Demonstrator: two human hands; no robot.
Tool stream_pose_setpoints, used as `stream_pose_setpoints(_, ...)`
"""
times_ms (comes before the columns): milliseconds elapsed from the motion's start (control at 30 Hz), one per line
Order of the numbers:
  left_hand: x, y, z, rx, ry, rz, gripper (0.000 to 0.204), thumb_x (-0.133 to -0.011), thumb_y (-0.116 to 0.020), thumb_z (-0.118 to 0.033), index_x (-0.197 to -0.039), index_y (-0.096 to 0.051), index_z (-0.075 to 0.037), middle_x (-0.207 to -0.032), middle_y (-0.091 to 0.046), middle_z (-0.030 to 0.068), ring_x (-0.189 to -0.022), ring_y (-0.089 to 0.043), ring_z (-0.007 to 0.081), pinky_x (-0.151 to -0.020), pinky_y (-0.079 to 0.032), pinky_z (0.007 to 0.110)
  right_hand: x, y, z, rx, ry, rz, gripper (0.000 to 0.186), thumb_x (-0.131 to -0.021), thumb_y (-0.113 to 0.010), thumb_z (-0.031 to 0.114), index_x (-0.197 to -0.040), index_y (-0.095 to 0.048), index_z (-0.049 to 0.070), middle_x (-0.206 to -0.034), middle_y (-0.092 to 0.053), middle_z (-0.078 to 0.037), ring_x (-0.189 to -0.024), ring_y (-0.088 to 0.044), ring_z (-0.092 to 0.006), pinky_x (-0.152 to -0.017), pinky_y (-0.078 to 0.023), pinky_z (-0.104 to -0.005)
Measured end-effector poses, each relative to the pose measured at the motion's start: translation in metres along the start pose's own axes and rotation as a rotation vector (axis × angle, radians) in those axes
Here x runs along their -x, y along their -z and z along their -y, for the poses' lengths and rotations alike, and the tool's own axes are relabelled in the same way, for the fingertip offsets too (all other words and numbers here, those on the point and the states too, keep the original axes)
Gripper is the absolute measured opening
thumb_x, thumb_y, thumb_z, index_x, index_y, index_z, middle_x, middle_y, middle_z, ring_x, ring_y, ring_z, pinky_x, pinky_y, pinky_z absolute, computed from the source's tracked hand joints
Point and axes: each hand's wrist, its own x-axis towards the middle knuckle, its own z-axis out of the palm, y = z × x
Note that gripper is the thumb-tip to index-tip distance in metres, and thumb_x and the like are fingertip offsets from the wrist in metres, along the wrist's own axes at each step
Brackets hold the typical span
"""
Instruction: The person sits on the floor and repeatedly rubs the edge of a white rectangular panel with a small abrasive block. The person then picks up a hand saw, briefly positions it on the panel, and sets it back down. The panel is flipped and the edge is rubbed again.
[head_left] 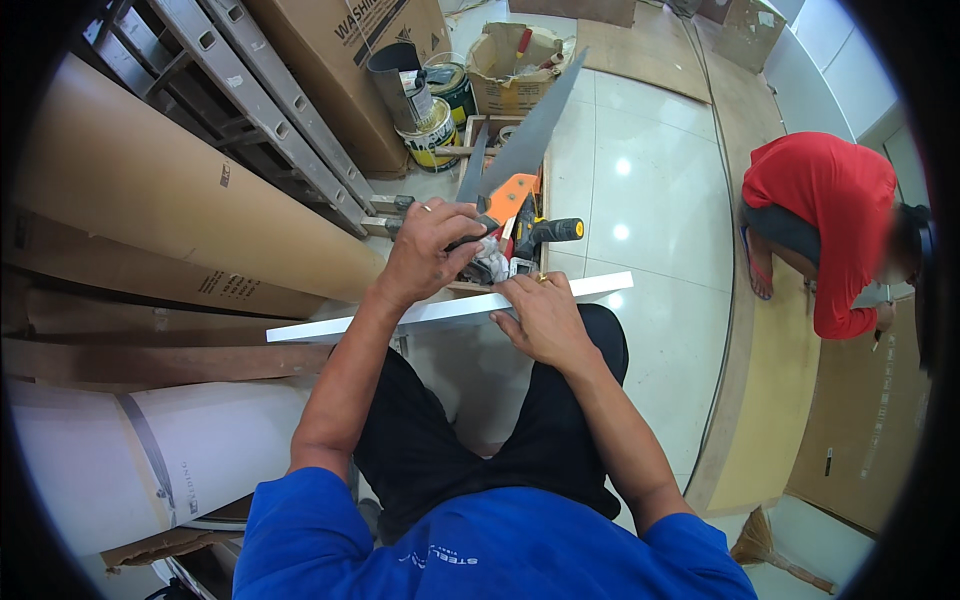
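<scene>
A hand saw with an orange and black handle (pixel 512 198) and a wide grey blade (pixel 535 130) points away from me, tilted up and to the right. My left hand (pixel 432 250) is closed round its grip. Across my knees lies a long, narrow white board (pixel 450 311), edge toward the view. My right hand (pixel 545 318) grips it right of its middle, fingers over the far edge and thumb on the near side. Just beyond the board stands a wooden toolbox (pixel 546 190) of mixed tools, among them a black and yellow tool (pixel 558 230).
Paint cans (pixel 432 135) and an open carton (pixel 500 85) stand past the toolbox. An aluminium ladder (pixel 285 105) and large cardboard rolls (pixel 200 190) lean at the left. At the right a person in a red top (pixel 825 210) crouches over a brown sheet (pixel 865 420); a broom (pixel 765 550) lies nearby.
</scene>
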Motion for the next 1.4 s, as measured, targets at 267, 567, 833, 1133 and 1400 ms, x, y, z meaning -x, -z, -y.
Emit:
stream_pose_setpoints(267, 0.009, -0.005, 0.010, 0.022, 0.076, -0.015, 0.029, -0.083, -0.089, -0.012, -0.109, -0.077, -0.008, -0.117, -0.077, 0.0089, -0.104, -0.067, 0.0279, -0.094, -0.045, 0.040, 0.000, 0.000, 0.000, 0.015, 0.027, -0.031, 0.033, -0.095, -0.077, 0.027, -0.121, -0.071, 0.008, -0.107, -0.073, -0.011, -0.104, -0.071, -0.0309, -0.101, -0.043, -0.0464)
stream_pose_setpoints(567, 0.017, -0.010, 0.015, 0.189, 0.109, -0.095, 0.030, -0.081, -0.090, -0.007, -0.108, -0.077, -0.006, -0.115, -0.078, 0.0096, -0.105, -0.067, 0.0277, -0.097, -0.049, 0.041, 0.000, -0.001, 0.000, 0.016, 0.017, -0.027, 0.033, -0.094, -0.078, 0.027, -0.120, -0.071, 0.008, -0.108, -0.074, -0.010, -0.105, -0.071, -0.0302, -0.101, -0.043, -0.0452)
stream_pose_setpoints(833, 0.023, -0.011, 0.017, 0.229, 0.135, -0.110, 0.032, -0.079, -0.091, -0.004, -0.108, -0.077, -0.006, -0.116, -0.078, 0.0107, -0.107, -0.066, 0.0291, -0.095, -0.052, 0.041, 0.000, -0.001, 0.000, 0.004, 0.016, -0.024, 0.033, -0.094, -0.077, 0.026, -0.121, -0.071, 0.008, -0.108, -0.074, -0.011, -0.104, -0.071, -0.0308, -0.101, -0.043, -0.0457)
stream_pose_setpoints(1133, 0.024, -0.013, 0.019, 0.142, 0.101, -0.133, 0.033, -0.076, -0.090, -0.001, -0.106, -0.075, -0.006, -0.114, -0.077, 0.0118, -0.105, -0.066, 0.0331, -0.093, -0.052, 0.043, 0.000, -0.002, -0.001, 0.002, 0.025, -0.057, 0.032, -0.092, -0.078, 0.022, -0.119, -0.073, 0.008, -0.107, -0.074, -0.011, -0.105, -0.072, -0.0300, -0.100, -0.044, -0.0465)
stream_pose_setpoints(1400, 0.023, -0.013, 0.017, 0.142, 0.094, -0.142, 0.033, -0.075, -0.089, -0.001, -0.104, -0.075, -0.007, -0.114, -0.077, 0.0101, -0.103, -0.066, 0.0326, -0.092, -0.051, 0.043, 0.001, -0.001, 0.000, 0.020, 0.005, -0.033, 0.030, -0.093, -0.078, 0.023, -0.118, -0.074, 0.009, -0.106, -0.075, -0.010, -0.104, -0.073, -0.0294, -0.100, -0.044, -0.0456)
